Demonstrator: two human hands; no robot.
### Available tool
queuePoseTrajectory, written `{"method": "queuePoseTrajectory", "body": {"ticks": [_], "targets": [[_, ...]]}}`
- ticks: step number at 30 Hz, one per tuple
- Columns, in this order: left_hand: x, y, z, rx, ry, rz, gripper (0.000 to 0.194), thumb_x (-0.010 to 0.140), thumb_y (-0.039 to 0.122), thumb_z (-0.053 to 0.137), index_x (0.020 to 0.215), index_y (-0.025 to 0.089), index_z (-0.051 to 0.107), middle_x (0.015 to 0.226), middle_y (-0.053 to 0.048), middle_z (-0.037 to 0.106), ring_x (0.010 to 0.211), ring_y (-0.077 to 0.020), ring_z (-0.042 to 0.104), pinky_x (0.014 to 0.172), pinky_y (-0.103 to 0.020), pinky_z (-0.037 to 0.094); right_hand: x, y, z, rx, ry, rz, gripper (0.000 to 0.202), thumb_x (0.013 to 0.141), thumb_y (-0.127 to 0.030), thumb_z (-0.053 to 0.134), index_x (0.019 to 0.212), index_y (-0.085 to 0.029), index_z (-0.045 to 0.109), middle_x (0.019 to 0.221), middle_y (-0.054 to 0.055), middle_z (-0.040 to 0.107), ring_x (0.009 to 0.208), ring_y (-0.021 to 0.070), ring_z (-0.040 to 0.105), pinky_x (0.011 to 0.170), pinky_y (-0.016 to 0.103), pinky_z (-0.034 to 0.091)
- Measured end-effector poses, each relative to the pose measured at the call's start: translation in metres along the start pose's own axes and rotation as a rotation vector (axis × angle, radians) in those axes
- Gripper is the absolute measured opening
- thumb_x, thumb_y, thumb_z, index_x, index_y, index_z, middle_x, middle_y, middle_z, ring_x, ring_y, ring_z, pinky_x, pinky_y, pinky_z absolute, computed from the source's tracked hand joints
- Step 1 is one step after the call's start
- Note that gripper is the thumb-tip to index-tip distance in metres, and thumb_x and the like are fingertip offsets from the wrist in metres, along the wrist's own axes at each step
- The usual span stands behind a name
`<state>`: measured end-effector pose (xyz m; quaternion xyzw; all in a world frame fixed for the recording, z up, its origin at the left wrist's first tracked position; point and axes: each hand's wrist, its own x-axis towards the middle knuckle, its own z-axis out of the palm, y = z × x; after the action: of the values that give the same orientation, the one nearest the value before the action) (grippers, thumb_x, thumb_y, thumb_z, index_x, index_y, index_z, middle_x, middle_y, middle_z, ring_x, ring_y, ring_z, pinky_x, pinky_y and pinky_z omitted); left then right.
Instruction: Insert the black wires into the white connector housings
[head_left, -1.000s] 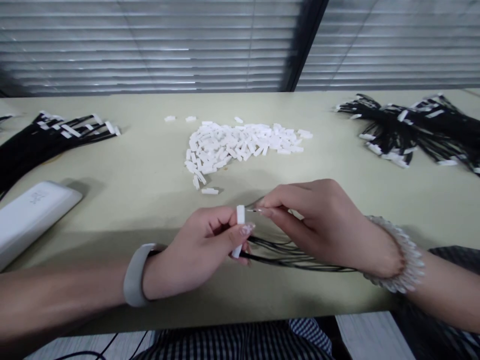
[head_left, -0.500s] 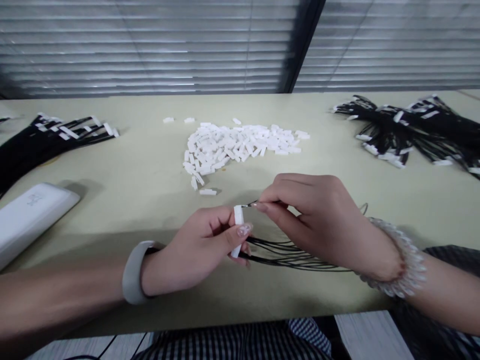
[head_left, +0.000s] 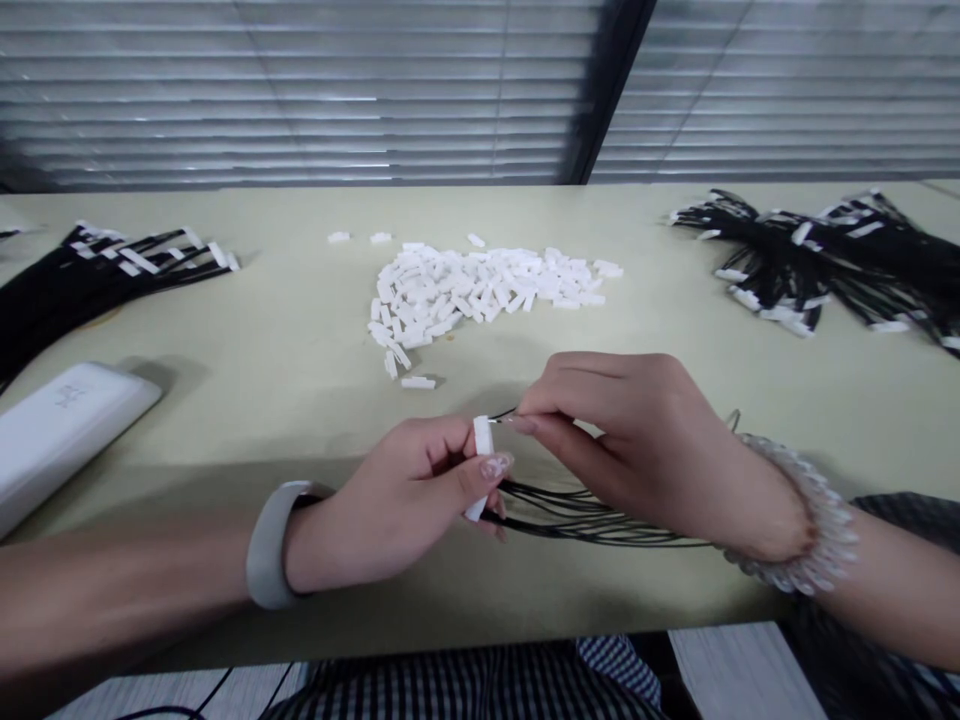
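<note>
Between its thumb and fingers, my left hand (head_left: 405, 495) pinches a white connector (head_left: 483, 436), held nearly upright over the table. Several black wires (head_left: 577, 515) run from the lower part of the connector to the right, passing beneath my right hand (head_left: 630, 440). The thumb and forefinger of my right hand are pressed together on a thin black wire (head_left: 504, 418), whose light tip is at the connector's upper end. Whether that tip is inside the connector is too small to tell.
A pile of white connectors (head_left: 480, 285) lies beyond my hands on the table (head_left: 300, 340). Bundles of black wires with white ends lie at left (head_left: 60, 285) and right (head_left: 832, 250). A white device (head_left: 71, 430) rests at the left edge. Blinds (head_left: 300, 100) stand behind.
The connector and the fingertips of my left hand have shifted slightly right and down. The wire tip in my right hand now sits a little lower against the connector's upper part.
</note>
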<state>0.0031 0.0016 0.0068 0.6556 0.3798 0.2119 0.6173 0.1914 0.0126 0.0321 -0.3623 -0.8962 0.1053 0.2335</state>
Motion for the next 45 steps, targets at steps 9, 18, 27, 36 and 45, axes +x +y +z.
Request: {"method": "queuePoseTrajectory", "body": {"ticks": [9, 18, 27, 36, 45], "targets": [[0.003, 0.000, 0.000, 0.131, -0.079, 0.051, 0.026, 0.085, 0.025, 0.038, 0.066, 0.014, 0.053, 0.064, 0.000, 0.056, 0.060, -0.0093, 0.053, 0.059, -0.019, 0.043, 0.002, -0.001, 0.009, -0.099, -0.037, -0.037, 0.016, 0.076, -0.015, 0.044, 0.061, -0.014, 0.049, 0.060, -0.003, 0.045, 0.055, 0.0049, 0.035, 0.051, 0.020, 0.027], [0.000, -0.004, 0.002, -0.053, 0.177, -0.064, 0.020, 0.082, 0.033, 0.045, 0.073, 0.015, 0.047, 0.066, 0.003, 0.052, 0.044, -0.0051, 0.049, 0.044, -0.017, 0.043, 0.007, 0.020, -0.023, 0.066, 0.126, 0.206, 0.020, 0.078, -0.034, 0.051, 0.075, -0.017, 0.060, 0.062, -0.002, 0.055, 0.055, 0.0047, 0.045, 0.051, 0.018, 0.034], [0.001, -0.008, 0.004, -0.192, 0.310, -0.008, 0.020, 0.083, 0.033, 0.045, 0.079, 0.014, 0.047, 0.069, 0.002, 0.051, 0.051, -0.0054, 0.052, 0.050, -0.018, 0.043, -0.010, 0.067, -0.043, 0.289, -0.544, 0.315, 0.027, 0.081, -0.037, 0.043, 0.080, -0.017, 0.061, 0.060, -0.002, 0.052, 0.051, 0.0042, 0.043, 0.044, 0.016, 0.033], [0.002, -0.006, 0.006, -0.155, 0.335, 0.026, 0.020, 0.083, 0.033, 0.044, 0.078, 0.013, 0.047, 0.067, 0.003, 0.049, 0.053, -0.0051, 0.054, 0.051, -0.016, 0.043, 0.005, 0.017, -0.009, 0.556, -0.437, 0.180, 0.030, 0.081, -0.039, 0.042, 0.069, -0.013, 0.053, 0.057, -0.004, 0.040, 0.053, 0.0035, 0.034, 0.047, 0.016, 0.028], [0.003, -0.006, 0.005, -0.240, 0.287, -0.016, 0.023, 0.082, 0.036, 0.045, 0.077, 0.014, 0.047, 0.064, 0.004, 0.051, 0.049, -0.0052, 0.052, 0.049, -0.018, 0.043, 0.004, 0.017, -0.013, 0.606, -0.430, 0.273, 0.026, 0.082, -0.032, 0.040, 0.066, -0.015, 0.052, 0.058, -0.003, 0.050, 0.054, 0.0043, 0.044, 0.050, 0.016, 0.033]]}}
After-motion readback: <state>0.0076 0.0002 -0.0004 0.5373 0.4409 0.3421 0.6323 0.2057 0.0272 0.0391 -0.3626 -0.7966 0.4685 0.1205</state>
